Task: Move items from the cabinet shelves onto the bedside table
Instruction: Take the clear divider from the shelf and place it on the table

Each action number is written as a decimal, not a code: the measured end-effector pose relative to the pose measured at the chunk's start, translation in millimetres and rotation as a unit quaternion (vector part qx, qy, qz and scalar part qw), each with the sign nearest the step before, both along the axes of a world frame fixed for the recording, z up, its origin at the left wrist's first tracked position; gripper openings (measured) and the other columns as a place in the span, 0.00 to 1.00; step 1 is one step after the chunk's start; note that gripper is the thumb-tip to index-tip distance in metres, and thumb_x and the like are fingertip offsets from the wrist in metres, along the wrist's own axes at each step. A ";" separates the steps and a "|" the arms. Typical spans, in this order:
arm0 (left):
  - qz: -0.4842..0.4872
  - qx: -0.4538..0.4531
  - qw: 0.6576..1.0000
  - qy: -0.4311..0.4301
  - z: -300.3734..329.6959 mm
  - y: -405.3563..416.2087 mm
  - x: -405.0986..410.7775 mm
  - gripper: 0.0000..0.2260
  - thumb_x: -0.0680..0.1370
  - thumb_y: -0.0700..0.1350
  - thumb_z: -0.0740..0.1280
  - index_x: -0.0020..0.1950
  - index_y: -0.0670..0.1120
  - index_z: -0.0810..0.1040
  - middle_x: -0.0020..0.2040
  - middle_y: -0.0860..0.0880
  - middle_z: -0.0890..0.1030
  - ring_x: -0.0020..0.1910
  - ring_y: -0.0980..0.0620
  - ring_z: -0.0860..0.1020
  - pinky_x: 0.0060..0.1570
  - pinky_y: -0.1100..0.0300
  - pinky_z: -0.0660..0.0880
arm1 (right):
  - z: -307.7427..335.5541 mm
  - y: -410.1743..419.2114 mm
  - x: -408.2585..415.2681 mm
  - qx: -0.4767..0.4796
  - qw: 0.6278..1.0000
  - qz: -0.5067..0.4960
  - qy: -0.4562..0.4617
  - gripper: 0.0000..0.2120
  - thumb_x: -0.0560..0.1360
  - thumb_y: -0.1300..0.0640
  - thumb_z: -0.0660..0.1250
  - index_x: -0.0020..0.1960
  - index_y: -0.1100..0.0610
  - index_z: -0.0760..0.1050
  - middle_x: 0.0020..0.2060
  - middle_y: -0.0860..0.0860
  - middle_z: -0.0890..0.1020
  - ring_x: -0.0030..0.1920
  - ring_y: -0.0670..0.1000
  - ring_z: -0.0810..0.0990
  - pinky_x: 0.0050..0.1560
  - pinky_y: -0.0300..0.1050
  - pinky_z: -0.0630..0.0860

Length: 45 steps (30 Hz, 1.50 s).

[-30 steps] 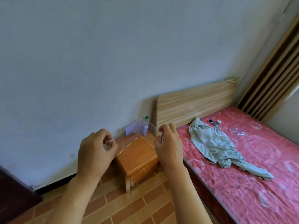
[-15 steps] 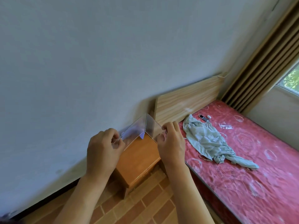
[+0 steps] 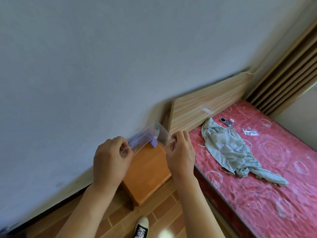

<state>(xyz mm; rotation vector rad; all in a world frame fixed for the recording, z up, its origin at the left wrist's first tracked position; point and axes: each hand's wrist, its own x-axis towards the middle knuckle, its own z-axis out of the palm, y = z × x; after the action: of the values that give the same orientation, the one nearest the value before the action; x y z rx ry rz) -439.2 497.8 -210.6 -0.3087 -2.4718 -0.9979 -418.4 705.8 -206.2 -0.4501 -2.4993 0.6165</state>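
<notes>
Clear plastic box (image 3: 151, 136) hangs above the far end of the wooden bedside table (image 3: 147, 170); we pinch its rim with our left hand (image 3: 111, 160) and right hand (image 3: 180, 153). Right of the table, a pale cloth (image 3: 233, 150) lies on the red mattress (image 3: 267, 177).

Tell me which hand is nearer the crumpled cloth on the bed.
Right. The right hand, gripping the clear box, sits beside the bed edge close to the crumpled cloth; the left hand is farther, across the box.

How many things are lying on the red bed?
3: a crumpled pale green cloth mid-mattress, a small dark remote-like gadget near the headboard, and a tiny white object beside it. The cloth may hide more.
</notes>
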 end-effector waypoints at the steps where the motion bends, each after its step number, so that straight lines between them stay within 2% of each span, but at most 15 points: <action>1: 0.001 -0.006 1.000 -0.004 -2.2 2.9 -10.2 0.08 0.72 0.36 0.76 0.42 0.45 0.78 0.36 0.50 0.78 0.35 0.45 0.76 0.36 0.53 0.75 | -4.7 5.0 -12.2 -0.008 1.000 0.001 -0.003 0.10 0.73 0.69 0.70 0.49 0.56 0.75 0.45 0.47 0.74 0.37 0.49 0.70 0.34 0.33 0.59; 6: -0.001 -0.053 0.998 -0.027 -18.3 13.8 -64.0 0.09 0.73 0.37 0.76 0.45 0.46 0.78 0.38 0.51 0.79 0.36 0.47 0.77 0.36 0.50 0.79 | -29.7 29.6 -68.7 -0.040 0.999 0.033 -0.019 0.08 0.76 0.66 0.70 0.51 0.55 0.75 0.47 0.46 0.74 0.39 0.48 0.72 0.34 0.33 0.64; 11: -0.013 -0.071 0.996 -0.044 -36.4 15.6 -107.6 0.08 0.75 0.38 0.76 0.46 0.46 0.79 0.39 0.51 0.80 0.38 0.50 0.78 0.39 0.53 0.80 | -54.8 53.3 -102.1 -0.059 0.996 0.054 -0.037 0.07 0.78 0.63 0.70 0.53 0.54 0.75 0.48 0.44 0.74 0.39 0.47 0.74 0.35 0.37 0.68; 15: -0.017 -0.082 0.993 -0.085 -58.8 12.5 -132.4 0.09 0.75 0.38 0.76 0.46 0.47 0.78 0.39 0.52 0.80 0.38 0.49 0.79 0.38 0.48 0.81 | -79.1 56.0 -118.5 -0.071 0.995 0.056 -0.050 0.06 0.79 0.62 0.68 0.54 0.54 0.76 0.47 0.44 0.73 0.37 0.47 0.73 0.35 0.35 0.67; 19: -0.031 -0.094 0.987 -0.129 -85.5 5.3 -159.4 0.09 0.75 0.39 0.76 0.46 0.49 0.77 0.39 0.53 0.79 0.39 0.48 0.79 0.38 0.48 0.80 | -108.6 50.3 -135.3 -0.083 0.992 0.043 -0.085 0.03 0.80 0.61 0.66 0.51 0.54 0.75 0.46 0.44 0.73 0.38 0.48 0.73 0.36 0.48 0.74; 23: -0.059 -0.110 0.977 -0.171 -113.4 -3.0 -185.3 0.09 0.76 0.41 0.75 0.45 0.50 0.76 0.39 0.54 0.79 0.39 0.48 0.78 0.37 0.49 0.79 | -135.6 40.1 -147.0 -0.079 0.991 0.010 -0.103 0.04 0.80 0.62 0.67 0.50 0.54 0.76 0.47 0.43 0.73 0.38 0.47 0.74 0.33 0.39 0.67; 28: -0.091 -0.128 0.963 -0.219 -151.0 -13.8 -209.9 0.09 0.78 0.43 0.73 0.46 0.51 0.73 0.40 0.54 0.78 0.39 0.48 0.77 0.35 0.50 0.78 | -175.0 19.3 -158.6 -0.099 0.986 -0.031 -0.132 0.05 0.79 0.63 0.66 0.49 0.54 0.75 0.46 0.43 0.72 0.38 0.48 0.73 0.33 0.45 0.69; 34: -0.134 -0.155 0.948 -0.244 -203.6 -25.4 -236.7 0.10 0.79 0.41 0.71 0.46 0.51 0.71 0.39 0.54 0.76 0.36 0.52 0.76 0.32 0.53 0.76 | -231.5 -0.5 -171.6 -0.122 0.977 -0.061 -0.165 0.06 0.79 0.63 0.67 0.49 0.53 0.74 0.45 0.42 0.70 0.37 0.47 0.71 0.32 0.35 0.63; 36: -0.146 -0.166 0.944 -0.246 -222.9 -27.8 -243.9 0.10 0.79 0.41 0.71 0.46 0.51 0.70 0.38 0.54 0.75 0.35 0.53 0.75 0.30 0.56 0.74 | -251.6 -5.3 -176.6 -0.136 0.973 -0.070 -0.174 0.05 0.79 0.62 0.67 0.49 0.53 0.74 0.45 0.43 0.71 0.37 0.48 0.71 0.32 0.36 0.61; 41: -0.177 -0.197 0.930 -0.254 -274.4 -34.8 -256.6 0.10 0.80 0.42 0.69 0.45 0.50 0.69 0.36 0.54 0.73 0.33 0.54 0.73 0.29 0.59 0.70 | -306.4 -16.9 -188.5 -0.150 0.969 -0.090 -0.175 0.06 0.78 0.64 0.67 0.50 0.54 0.74 0.46 0.44 0.71 0.38 0.49 0.72 0.32 0.34 0.64; 42: -0.180 -0.204 0.927 -0.259 -284.6 -36.4 -257.9 0.10 0.80 0.42 0.69 0.45 0.50 0.68 0.36 0.54 0.73 0.33 0.54 0.73 0.29 0.60 0.69 | -317.7 -19.0 -190.0 -0.152 0.969 -0.090 -0.173 0.06 0.78 0.64 0.67 0.51 0.54 0.74 0.46 0.44 0.72 0.38 0.49 0.72 0.33 0.35 0.66; 45: -0.190 -0.217 0.918 -0.273 -317.7 -40.9 -261.6 0.11 0.81 0.43 0.68 0.45 0.51 0.67 0.36 0.55 0.72 0.31 0.55 0.72 0.29 0.63 0.64 | -353.6 -24.4 -194.2 -0.158 0.969 -0.092 -0.167 0.07 0.78 0.64 0.67 0.52 0.54 0.75 0.48 0.45 0.73 0.40 0.49 0.74 0.37 0.47 0.75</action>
<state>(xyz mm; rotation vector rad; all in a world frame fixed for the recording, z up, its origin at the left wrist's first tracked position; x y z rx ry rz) -700.9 456.9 -528.3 -0.7679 -3.2328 -0.7240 -612.6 681.4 -559.9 -0.9661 -2.6310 0.9337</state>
